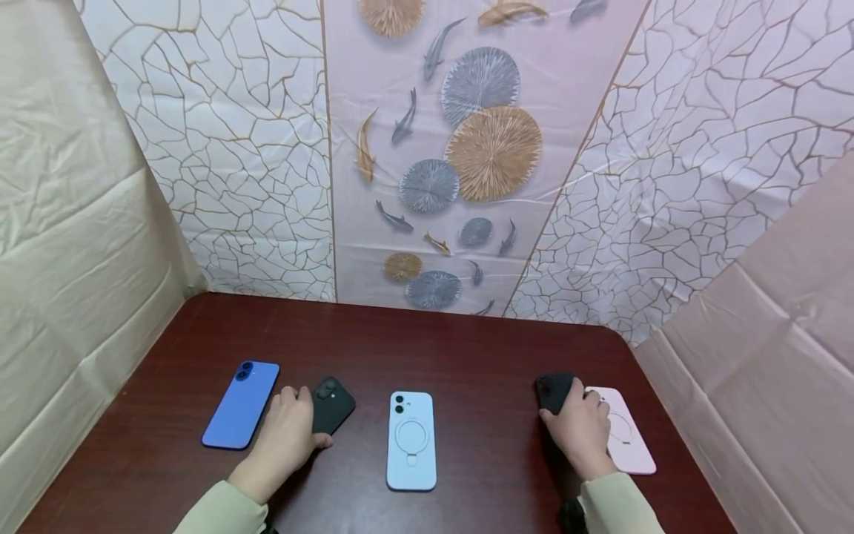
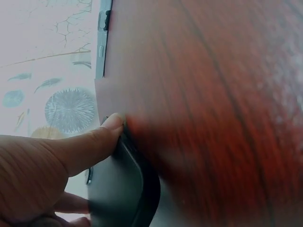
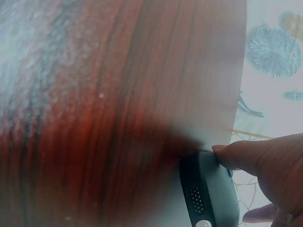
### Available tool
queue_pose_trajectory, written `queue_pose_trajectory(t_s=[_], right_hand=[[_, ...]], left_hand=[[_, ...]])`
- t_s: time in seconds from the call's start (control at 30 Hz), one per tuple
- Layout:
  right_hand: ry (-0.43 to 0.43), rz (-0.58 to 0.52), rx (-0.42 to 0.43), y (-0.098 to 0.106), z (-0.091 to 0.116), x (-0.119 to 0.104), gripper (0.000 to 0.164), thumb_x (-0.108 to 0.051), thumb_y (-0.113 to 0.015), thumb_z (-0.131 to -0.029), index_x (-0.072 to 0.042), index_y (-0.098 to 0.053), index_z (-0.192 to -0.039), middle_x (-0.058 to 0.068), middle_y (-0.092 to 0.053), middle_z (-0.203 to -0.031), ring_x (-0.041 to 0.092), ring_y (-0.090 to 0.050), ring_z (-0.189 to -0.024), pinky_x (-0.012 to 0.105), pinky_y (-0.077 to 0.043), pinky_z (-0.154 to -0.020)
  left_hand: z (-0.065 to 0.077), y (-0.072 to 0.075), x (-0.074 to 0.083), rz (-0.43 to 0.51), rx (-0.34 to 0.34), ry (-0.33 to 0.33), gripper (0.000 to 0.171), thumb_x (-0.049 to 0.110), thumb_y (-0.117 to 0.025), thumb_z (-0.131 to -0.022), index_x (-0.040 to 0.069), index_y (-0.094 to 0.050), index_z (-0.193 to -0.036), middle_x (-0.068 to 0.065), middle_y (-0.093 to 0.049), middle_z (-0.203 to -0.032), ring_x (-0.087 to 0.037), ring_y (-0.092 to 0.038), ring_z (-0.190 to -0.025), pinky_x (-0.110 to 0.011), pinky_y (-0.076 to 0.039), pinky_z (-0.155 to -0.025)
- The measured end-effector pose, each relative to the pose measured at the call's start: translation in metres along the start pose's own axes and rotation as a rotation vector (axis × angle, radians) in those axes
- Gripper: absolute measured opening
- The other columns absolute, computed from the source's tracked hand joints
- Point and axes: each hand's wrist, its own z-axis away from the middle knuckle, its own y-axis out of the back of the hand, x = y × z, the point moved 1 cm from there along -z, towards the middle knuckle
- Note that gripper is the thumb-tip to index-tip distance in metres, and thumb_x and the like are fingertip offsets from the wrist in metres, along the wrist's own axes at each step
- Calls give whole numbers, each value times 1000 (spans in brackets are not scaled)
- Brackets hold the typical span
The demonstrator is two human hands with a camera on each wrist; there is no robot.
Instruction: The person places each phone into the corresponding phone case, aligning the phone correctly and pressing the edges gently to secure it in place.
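My left hand [image 1: 280, 441] grips a dark green smartphone [image 1: 335, 406] by its sides. In the left wrist view the thumb presses the rim of this dark smartphone [image 2: 118, 189], and other fingers are partly hidden behind it. Over on the right, my right hand [image 1: 580, 434] holds a black smartphone [image 1: 554, 391] between thumb and fingers. The right wrist view shows the black smartphone's edge with a speaker grille [image 3: 196, 199], close above the tabletop. A pink smartphone [image 1: 634, 445] with a ring lies beside the right hand, partly covered by it.
A blue smartphone [image 1: 242, 404] lies left of my left hand. Between the hands is a light blue smartphone [image 1: 411, 475] with a ring on its back. The dark red wooden table [image 1: 467, 356] meets a patterned cloth [image 1: 427, 237] behind it; plain cloths hang at both sides.
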Motion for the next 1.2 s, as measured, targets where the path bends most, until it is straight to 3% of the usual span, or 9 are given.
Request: queue_pose_trajectory(t_s=[0.23, 0.4, 0.53, 0.67, 0.77, 0.87, 1.0, 1.2], right_hand=[[-24, -31, -6, 4, 1, 1, 93, -26, -77, -81, 16, -21, -142, 46, -34, -124, 60, -39, -110, 65, -40, -82], [-23, -51, -48, 12, 2, 3, 78, -22, -67, -89, 17, -24, -140, 46, -35, -124, 58, -48, -102, 63, -44, -77], [2, -81, -73, 18, 2, 4, 63, -16, -60, -92, 22, -31, -134, 46, -38, -122, 57, -48, -104, 63, -43, -82], [24, -109, -92, 22, 1, 4, 51, -12, -56, -94, 24, -41, -126, 45, -44, -117, 56, -48, -106, 61, -43, -85], [35, -142, -120, 25, 0, 4, 45, -11, -54, -95, 22, -46, -124, 42, -50, -116, 53, -52, -105, 60, -44, -84], [29, -192, -166, 26, -1, 2, 42, -12, -51, -97, 18, -48, -126, 38, -54, -117, 49, -55, -104, 57, -46, -83], [15, -263, -212, 29, 0, -2, 41, -14, -51, -97, 15, -49, -126, 33, -58, -113, 42, -58, -100, 53, -48, -80], [35, -380, -220, 28, 4, -16, 35, -14, -57, -95, 12, -54, -119, 17, -64, -94, 26, -62, -82, 44, -50, -72]], left_hand=[[0, 1, 1, 49, -31, 84, 83, 38, -91, -62, -11, -49, -114, -21, -58, -97, -34, -60, -86, -49, -52, -72], [0, 4, 1, 77, -70, 108, 82, 38, -90, -65, -11, -46, -115, -20, -62, -93, -32, -64, -81, -47, -53, -63], [0, 6, 0, 93, -116, 117, 89, 42, -87, -69, -15, -43, -123, -21, -64, -94, -32, -64, -81, -46, -53, -62], [-1, 8, -3, 110, -174, 131, 92, 52, -73, -81, -18, -39, -131, -21, -64, -95, -30, -64, -78, -45, -52, -61], [0, 11, -6, 140, -199, 134, 79, 50, -60, -93, -18, -42, -130, -23, -64, -96, -29, -63, -78, -44, -51, -62], [-1, 14, -8, 195, -215, 130, 53, 34, -54, -99, -14, -51, -122, -20, -64, -96, -27, -62, -79, -43, -51, -64], [-1, 19, -9, 250, -244, 133, 29, 15, -53, -99, -10, -57, -115, -16, -64, -96, -24, -60, -81, -42, -50, -64], [2, 17, -14, 350, -259, 117, 20, 8, -53, -98, -6, -59, -112, -8, -61, -87, -18, -56, -72, -37, -48, -60]])
